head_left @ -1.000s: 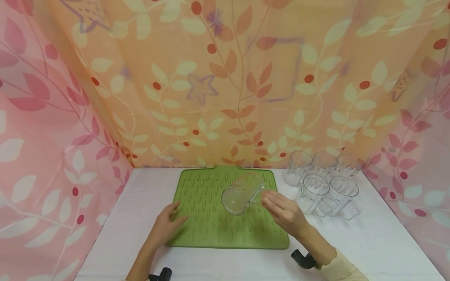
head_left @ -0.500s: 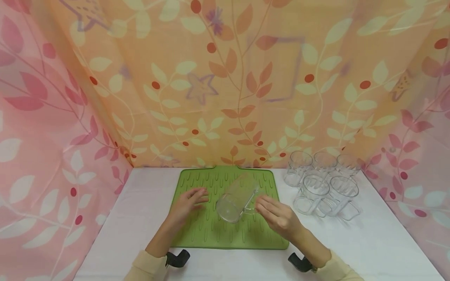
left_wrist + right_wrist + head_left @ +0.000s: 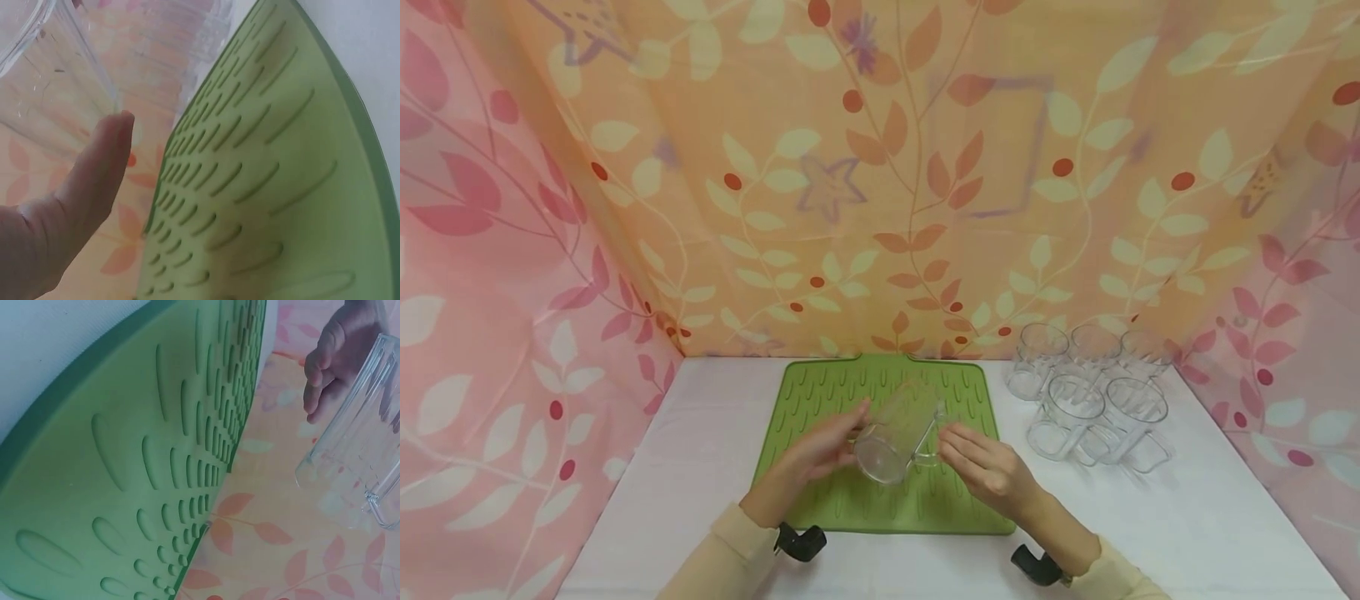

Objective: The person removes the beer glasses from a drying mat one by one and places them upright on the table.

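A clear glass mug [image 3: 887,442] is held tilted above the green ridged mat [image 3: 820,504], its round base seemingly turned toward me. My right hand [image 3: 992,475] pinches the mug's handle from the right. On the other side, my left hand [image 3: 823,446] is beside the mug's wall, fingers extended; whether they touch it is hard to tell. In the left wrist view, my left thumb [image 3: 94,162] lies close to the glass wall. The right wrist view has the mug [image 3: 350,437] with my left hand [image 3: 350,344] behind it; my right hand is outside that view.
Several more clear glass mugs [image 3: 1078,400] stand upright at the back right, right of the mat. White cloth [image 3: 647,492] covers the table. Patterned curtains [image 3: 760,250] rise behind the table and along both sides.
My left hand has moved right and inward, from the mat's left edge to the mug's side. The mug and my right hand have shifted slightly left and toward me.
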A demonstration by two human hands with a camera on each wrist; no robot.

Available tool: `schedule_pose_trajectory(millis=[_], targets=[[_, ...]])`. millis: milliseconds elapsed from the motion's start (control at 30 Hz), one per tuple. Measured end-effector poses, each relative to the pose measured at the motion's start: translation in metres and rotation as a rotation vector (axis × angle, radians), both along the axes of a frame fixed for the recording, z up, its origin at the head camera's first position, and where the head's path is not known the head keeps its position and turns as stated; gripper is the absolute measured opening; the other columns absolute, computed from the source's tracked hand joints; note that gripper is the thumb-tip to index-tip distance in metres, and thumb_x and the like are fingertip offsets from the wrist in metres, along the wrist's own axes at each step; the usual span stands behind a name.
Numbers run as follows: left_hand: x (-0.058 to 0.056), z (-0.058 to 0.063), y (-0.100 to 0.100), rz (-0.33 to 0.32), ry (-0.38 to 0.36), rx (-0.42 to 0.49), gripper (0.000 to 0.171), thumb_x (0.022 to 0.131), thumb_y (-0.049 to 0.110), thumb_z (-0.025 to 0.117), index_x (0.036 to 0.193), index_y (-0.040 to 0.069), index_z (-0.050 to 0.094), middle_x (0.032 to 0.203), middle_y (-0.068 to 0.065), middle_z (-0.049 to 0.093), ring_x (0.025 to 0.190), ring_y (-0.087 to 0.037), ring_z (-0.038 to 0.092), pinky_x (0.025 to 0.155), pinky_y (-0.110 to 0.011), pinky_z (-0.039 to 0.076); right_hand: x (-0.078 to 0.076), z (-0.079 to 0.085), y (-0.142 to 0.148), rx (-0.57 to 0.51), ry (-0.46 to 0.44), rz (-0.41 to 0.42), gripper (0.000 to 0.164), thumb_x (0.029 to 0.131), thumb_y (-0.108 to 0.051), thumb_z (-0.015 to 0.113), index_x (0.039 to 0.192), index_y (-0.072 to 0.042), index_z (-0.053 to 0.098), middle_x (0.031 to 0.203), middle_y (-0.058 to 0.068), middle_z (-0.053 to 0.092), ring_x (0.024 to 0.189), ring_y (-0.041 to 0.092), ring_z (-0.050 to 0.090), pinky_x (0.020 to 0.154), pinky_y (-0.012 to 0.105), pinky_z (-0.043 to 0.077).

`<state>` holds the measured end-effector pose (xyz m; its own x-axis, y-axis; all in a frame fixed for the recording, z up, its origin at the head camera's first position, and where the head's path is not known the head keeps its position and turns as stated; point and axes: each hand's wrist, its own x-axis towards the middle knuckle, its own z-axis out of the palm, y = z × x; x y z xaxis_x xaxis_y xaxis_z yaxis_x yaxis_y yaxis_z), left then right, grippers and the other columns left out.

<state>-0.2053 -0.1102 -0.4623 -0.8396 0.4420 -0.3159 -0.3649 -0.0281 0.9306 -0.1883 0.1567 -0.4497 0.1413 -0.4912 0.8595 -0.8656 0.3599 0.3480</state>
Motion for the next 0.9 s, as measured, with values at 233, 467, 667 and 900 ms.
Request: schedule_pose_trajectory(millis=[233,467,667,900], targets=[[-0.001,0.005,0.009,-0.138,-0.122,0.132,0.079,0.098,0.061,0.035,0.146,-0.002,0.028,0.110,-0.010,0.065,0.094,-0.015,0.070,0.083,-0.028,0.060,0.000,-0.004,-0.001,0.010,0.001,0.001,0.025,0.098,-0.004,0.054,0.087,0.002,0.074,0.083,0.016,0.076,0.074,0.028,0.073,0.067,0.031,0.061],[-0.003,0.004,0.012,-0.146,-0.188,0.121,0.080,0.099,0.058,0.040,0.146,-0.004,0.024,0.123,-0.018,0.055,0.093,-0.015,0.070,0.078,-0.025,0.060,0.001,-0.007,-0.001,0.026,-0.009,-0.011,0.026,0.099,-0.004,0.052,0.087,0.002,0.074,0.084,0.015,0.076,0.075,0.027,0.073,0.068,0.031,0.061],[-0.004,0.004,0.014,-0.115,-0.205,0.118,0.079,0.096,0.058,0.046,0.145,-0.001,0.024,0.112,-0.012,0.059,0.090,-0.014,0.070,0.076,-0.025,0.061,0.000,-0.008,0.000,0.033,-0.020,-0.016,0.026,0.099,-0.005,0.052,0.088,0.001,0.074,0.086,0.015,0.076,0.077,0.027,0.073,0.070,0.030,0.061],[-0.004,0.004,0.012,-0.075,-0.191,0.130,0.081,0.096,0.053,0.050,0.147,-0.004,0.022,0.118,-0.013,0.061,0.093,-0.012,0.068,0.080,-0.024,0.060,0.002,-0.009,0.003,0.061,-0.187,-0.013,0.022,0.099,-0.016,0.055,0.097,-0.004,0.074,0.098,0.013,0.075,0.088,0.028,0.072,0.079,0.030,0.060]])
